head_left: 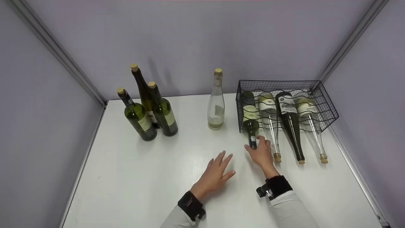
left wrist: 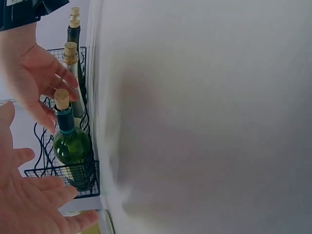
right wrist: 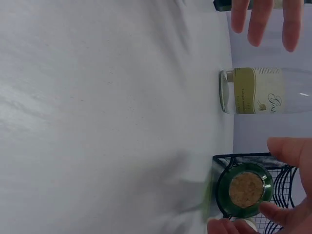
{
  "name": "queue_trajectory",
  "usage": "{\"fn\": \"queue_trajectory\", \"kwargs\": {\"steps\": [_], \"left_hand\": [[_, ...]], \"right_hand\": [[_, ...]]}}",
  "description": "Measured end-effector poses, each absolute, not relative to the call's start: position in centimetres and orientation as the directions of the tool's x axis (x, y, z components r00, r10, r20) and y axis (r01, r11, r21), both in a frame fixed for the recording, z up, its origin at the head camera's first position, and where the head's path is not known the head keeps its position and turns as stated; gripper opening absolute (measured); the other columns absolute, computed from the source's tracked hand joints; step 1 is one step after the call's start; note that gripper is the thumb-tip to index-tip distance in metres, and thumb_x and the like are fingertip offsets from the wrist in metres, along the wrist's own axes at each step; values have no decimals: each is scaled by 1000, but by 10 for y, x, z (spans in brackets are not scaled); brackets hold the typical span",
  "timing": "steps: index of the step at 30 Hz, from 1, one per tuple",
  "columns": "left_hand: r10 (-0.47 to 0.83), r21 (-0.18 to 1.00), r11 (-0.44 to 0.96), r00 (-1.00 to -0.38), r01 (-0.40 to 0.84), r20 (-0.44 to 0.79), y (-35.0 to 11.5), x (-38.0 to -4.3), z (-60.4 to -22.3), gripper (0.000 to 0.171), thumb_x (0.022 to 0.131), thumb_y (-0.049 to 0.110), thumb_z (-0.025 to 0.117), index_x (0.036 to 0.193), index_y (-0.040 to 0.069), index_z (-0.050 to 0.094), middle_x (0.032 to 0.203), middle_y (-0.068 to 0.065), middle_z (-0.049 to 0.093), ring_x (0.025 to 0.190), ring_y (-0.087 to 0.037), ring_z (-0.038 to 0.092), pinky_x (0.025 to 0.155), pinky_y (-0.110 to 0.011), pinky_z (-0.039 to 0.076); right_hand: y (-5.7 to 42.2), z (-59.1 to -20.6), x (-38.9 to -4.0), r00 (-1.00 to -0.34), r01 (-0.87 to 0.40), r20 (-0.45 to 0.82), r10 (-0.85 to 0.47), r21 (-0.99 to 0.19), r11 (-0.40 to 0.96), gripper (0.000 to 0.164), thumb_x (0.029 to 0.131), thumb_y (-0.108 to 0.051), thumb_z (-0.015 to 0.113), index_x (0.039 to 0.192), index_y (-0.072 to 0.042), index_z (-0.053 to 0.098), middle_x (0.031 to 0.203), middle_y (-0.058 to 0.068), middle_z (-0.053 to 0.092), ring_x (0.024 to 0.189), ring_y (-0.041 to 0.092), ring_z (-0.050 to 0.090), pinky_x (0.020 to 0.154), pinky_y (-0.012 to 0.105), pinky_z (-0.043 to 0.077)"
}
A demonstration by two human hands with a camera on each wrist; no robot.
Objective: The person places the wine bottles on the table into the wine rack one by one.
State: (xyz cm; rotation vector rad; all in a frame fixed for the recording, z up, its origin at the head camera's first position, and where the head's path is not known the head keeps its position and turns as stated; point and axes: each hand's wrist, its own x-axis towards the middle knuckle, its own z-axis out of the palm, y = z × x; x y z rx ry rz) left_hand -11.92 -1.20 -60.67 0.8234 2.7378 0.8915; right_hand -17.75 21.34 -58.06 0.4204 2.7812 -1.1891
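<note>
Found wire rack (head_left: pixel 278 81) at back right corner of table (head_left: pixel 142 180). Noted racked green bottle (head_left: pixel 250 118) lying in leftmost row, base toward back edge, neck jutting past front of rack. Logged to its right clear bottle (head_left: pixel 269 115), dark bottle (head_left: pixel 290 123) and second clear bottle (head_left: pixel 311 118), all lying with necks forward. Took wavy wires for cradles against rolling; read neck-forward lay as likely chosen for easy reach.

Saw right hand (head_left: pixel 262 153) around jutting neck, thumb and fingers parted on opposite sides; saw no firm pinch. Could not tell whether touching or just clear of glass. Judged neck a sensible spot for handling, being slim and free of wire. Confirmed cork (left wrist: pixel 62 100) in its mouth from left wrist view.

Saw left hand (head_left: pixel 215 172) over table, to left of right hand, fingers spread, holding nothing. Judged near enough for ready help without crowding rack.

Found standing clear bottle (head_left: pixel 216 107) upright and corked near back edge, just left of rack, presumably within reach yet out of the way. Toward back left corner, noted left green bottle (head_left: pixel 139 118), brown bottle (head_left: pixel 144 90) and right green bottle (head_left: pixel 164 114), upright, corked, close together. Guessed at grouping to save space, well apart from rack to leave elbow room.
</note>
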Motion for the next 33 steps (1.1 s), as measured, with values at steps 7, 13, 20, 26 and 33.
{"fn": "queue_trajectory", "kwargs": {"steps": [7, 13, 20, 26, 33], "left_hand": [[514, 590, 688, -857, 422, 14, -18, -119, -611, 71, 100, 62, 33, 158, 23, 22, 161, -12, 20, 147, -23, 19, 115, -52, 20], [480, 569, 714, -877, 408, 26, -23, -119, -613, 71, 100, 63, 31, 157, 21, 25, 160, -14, 22, 146, -26, 23, 114, -55, 21], [429, 598, 708, -901, 376, 58, -37, -123, -612, 70, 100, 60, 35, 157, 19, 27, 159, -16, 23, 146, -30, 22, 113, -59, 20], [350, 609, 727, -934, 316, 66, -55, -127, -613, 70, 101, 59, 36, 156, 17, 28, 159, -17, 24, 146, -32, 21, 113, -59, 19], [198, 642, 723, -967, 255, 160, -81, -135, -616, 64, 103, 48, 44, 154, 11, 32, 155, -22, 29, 141, -37, 30, 110, -61, 24]], "right_hand": [[206, -572, -168, -977, 214, -149, 155, -614, 760, 77, 91, -39, 68, 149, -2, 33, 145, 31, 28, 129, 50, 35, 97, 62, 38], [198, -568, -159, -997, 68, -72, 34, -541, 838, 77, 93, -44, 65, 150, -2, 35, 151, 27, 28, 137, 47, 27, 102, 65, 31], [189, -567, -151, -997, -74, 40, -62, -595, 800, 69, 93, -39, 67, 148, -5, 42, 150, 25, 35, 139, 44, 29, 107, 61, 30], [185, -570, -148, -987, -143, 42, -152, -650, 746, 65, 95, -40, 65, 148, -9, 44, 151, 19, 38, 139, 38, 33, 110, 55, 30], [183, -571, -149, -941, -237, -3, -339, -708, 665, 66, 97, -50, 56, 152, -19, 39, 157, 9, 32, 143, 30, 28, 112, 57, 24]]}}
